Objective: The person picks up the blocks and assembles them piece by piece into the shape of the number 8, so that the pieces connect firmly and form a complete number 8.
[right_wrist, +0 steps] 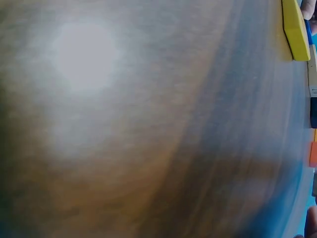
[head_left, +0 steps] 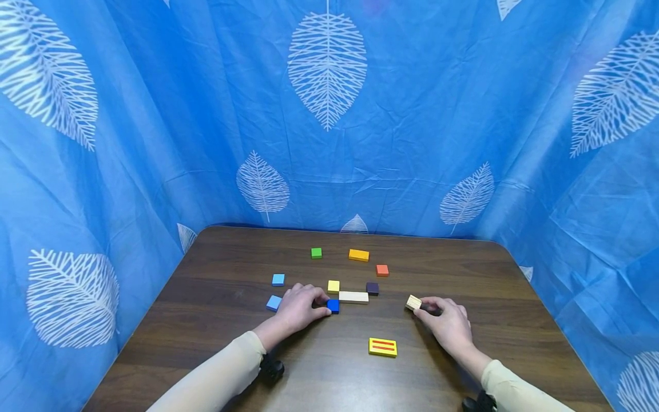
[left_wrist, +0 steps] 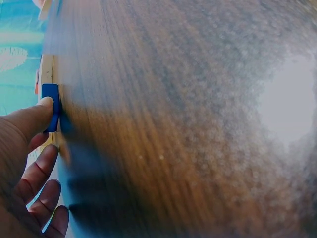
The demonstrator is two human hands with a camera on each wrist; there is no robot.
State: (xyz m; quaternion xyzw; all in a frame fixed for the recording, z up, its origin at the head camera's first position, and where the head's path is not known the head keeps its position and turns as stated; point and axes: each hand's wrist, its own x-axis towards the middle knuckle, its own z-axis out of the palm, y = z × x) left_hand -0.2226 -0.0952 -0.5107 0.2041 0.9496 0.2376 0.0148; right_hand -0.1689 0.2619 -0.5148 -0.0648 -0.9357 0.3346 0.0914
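With thumb and forefinger my left hand [head_left: 298, 308] pinches a dark blue block [head_left: 333, 306], which stands at the left end of a long cream block [head_left: 353, 297]. The left wrist view shows the thumb on the face of the blue block [left_wrist: 51, 89] and the other fingers loosely bent below. A small yellow block [head_left: 333, 285] lies just behind the blue one, and a black block [head_left: 372, 288] is by the cream block's right end. To the right, my right hand [head_left: 449, 325] pinches a pale wooden block [head_left: 413, 302] with grooved lines, tilted over the table.
On the brown table [head_left: 216, 297] lie a green block [head_left: 316, 253], an orange block [head_left: 358, 255], a red-orange block [head_left: 382, 270], two light blue blocks [head_left: 278, 280] left of the left hand, and a yellow block with red stripes [head_left: 382, 347] in front. A blue curtain [head_left: 401, 171] surrounds the table.
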